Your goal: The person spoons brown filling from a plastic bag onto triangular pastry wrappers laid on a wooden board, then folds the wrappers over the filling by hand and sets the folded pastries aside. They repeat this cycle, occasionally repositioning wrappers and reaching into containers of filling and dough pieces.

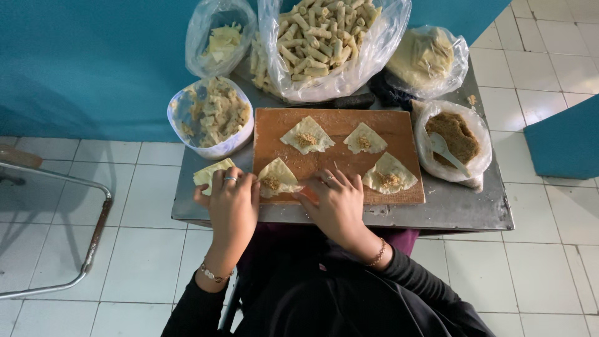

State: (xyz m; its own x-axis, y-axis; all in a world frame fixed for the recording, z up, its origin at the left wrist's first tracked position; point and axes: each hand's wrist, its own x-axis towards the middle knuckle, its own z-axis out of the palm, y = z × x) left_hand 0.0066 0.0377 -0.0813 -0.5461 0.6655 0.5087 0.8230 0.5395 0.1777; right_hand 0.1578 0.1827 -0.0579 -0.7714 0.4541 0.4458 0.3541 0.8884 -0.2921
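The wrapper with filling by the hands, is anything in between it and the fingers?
Nothing visible is. The wrapper with filling lies at the near edge of the wooden board, right between the left hand and the right hand. Both hands' fingertips reach its edges, with no bag, bowl or other wrapper in between.

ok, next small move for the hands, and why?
Probably fold and roll the nearest wrapper. Both the left hand and the right hand already rest at it on the wooden board, and filling sits on it, while three other filled wrappers lie open further back.
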